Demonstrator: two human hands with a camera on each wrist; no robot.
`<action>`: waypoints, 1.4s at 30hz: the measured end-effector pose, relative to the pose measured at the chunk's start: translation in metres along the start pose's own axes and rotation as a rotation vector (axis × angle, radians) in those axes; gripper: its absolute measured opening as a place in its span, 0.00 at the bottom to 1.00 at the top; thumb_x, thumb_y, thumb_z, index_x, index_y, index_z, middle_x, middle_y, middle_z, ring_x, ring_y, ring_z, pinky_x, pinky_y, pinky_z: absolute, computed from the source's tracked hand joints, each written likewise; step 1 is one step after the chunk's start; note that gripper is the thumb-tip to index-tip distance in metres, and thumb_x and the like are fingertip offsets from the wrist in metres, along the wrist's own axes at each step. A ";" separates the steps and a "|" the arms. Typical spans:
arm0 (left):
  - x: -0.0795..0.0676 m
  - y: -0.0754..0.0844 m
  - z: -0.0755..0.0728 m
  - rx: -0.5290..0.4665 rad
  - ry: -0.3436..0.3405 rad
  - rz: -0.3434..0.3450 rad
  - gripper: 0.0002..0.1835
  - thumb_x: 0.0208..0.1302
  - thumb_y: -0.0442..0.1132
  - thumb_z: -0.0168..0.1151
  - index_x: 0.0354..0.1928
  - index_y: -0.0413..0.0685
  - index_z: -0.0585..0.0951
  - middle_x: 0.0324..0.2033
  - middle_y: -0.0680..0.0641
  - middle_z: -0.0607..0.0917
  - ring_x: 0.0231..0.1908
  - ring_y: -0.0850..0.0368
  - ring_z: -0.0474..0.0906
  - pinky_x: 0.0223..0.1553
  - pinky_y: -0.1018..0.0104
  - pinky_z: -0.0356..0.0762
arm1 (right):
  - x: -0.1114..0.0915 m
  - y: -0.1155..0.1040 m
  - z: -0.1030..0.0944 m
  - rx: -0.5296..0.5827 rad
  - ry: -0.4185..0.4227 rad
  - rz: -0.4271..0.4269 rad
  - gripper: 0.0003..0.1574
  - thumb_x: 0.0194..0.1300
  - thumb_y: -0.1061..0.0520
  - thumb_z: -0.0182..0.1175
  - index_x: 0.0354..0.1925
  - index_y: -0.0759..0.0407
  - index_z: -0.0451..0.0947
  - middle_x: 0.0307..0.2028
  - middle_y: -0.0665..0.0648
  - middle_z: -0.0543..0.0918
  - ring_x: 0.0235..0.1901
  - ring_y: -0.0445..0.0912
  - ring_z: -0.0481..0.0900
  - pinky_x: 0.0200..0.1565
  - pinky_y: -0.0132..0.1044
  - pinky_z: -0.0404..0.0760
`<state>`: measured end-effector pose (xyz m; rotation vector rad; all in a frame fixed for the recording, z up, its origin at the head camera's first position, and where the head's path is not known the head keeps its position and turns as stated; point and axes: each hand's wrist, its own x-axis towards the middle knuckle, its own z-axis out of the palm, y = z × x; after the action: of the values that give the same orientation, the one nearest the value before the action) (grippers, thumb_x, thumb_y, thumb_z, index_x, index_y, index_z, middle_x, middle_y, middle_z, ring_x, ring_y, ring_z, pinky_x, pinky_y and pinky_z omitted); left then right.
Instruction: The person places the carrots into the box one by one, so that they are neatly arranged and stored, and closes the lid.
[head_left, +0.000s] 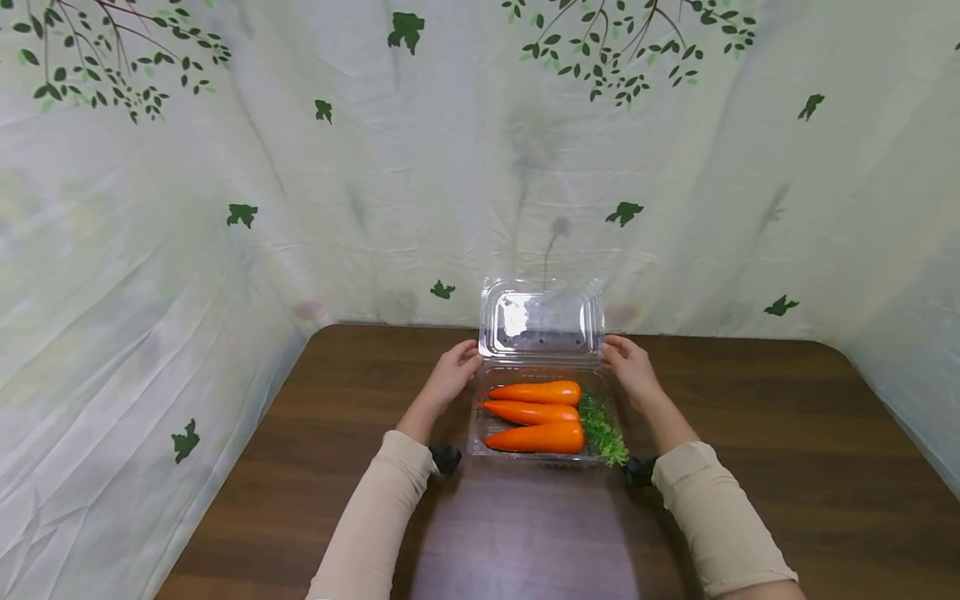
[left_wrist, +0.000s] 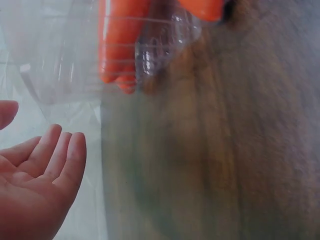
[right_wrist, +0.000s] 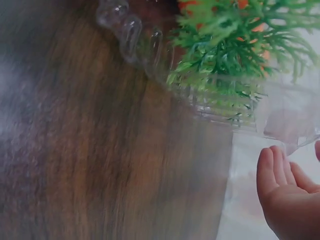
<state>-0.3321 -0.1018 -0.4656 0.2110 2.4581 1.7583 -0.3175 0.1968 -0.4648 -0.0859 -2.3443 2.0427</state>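
A clear plastic clamshell box [head_left: 476, 442] lies on the table with its lid [head_left: 542, 321] raised at the back. Three orange carrots [head_left: 534, 437] sit side by side inside, their tips toward the left. Bushy green leaves [head_left: 602, 429] fill the box's right end. My left hand [head_left: 452, 373] is at the lid's lower left corner, fingertips right at its edge; the left wrist view shows that hand [left_wrist: 45, 180] with fingers extended and thumb apart. On the opposite side my right hand [head_left: 632, 368] has its fingertips at the lid's lower right edge, fingers fairly straight in the right wrist view.
The brown wooden table [head_left: 750, 433] extends to both sides of the box. Behind it hangs a pale curtain [head_left: 420, 200] with printed leaves, close to the raised lid. Dark wrist devices [head_left: 446, 459] sit at both cuffs.
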 end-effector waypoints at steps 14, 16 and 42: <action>0.005 0.009 -0.001 0.003 0.068 0.046 0.20 0.63 0.34 0.54 0.56 0.36 0.69 0.39 0.42 0.76 0.40 0.49 0.72 0.39 0.63 0.74 | 0.000 -0.004 -0.001 0.093 0.004 -0.024 0.24 0.68 0.60 0.46 0.57 0.75 0.60 0.52 0.73 0.69 0.40 0.41 0.75 0.48 0.39 0.74; 0.005 0.010 -0.001 -0.015 0.080 0.061 0.18 0.62 0.33 0.54 0.54 0.36 0.70 0.39 0.40 0.76 0.38 0.49 0.72 0.37 0.63 0.73 | 0.000 -0.005 -0.002 0.100 0.014 -0.029 0.23 0.68 0.60 0.46 0.56 0.75 0.61 0.52 0.72 0.70 0.41 0.43 0.75 0.48 0.39 0.74; -0.009 0.017 -0.012 -0.032 0.094 0.236 0.10 0.60 0.34 0.58 0.43 0.37 0.75 0.38 0.43 0.77 0.40 0.51 0.72 0.47 0.60 0.71 | -0.020 -0.011 -0.009 -0.053 0.075 -0.222 0.17 0.61 0.58 0.57 0.43 0.71 0.71 0.38 0.59 0.75 0.35 0.39 0.72 0.37 0.24 0.73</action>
<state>-0.3244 -0.1088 -0.4457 0.4427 2.5590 1.9385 -0.2973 0.2027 -0.4527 0.0904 -2.2495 1.8440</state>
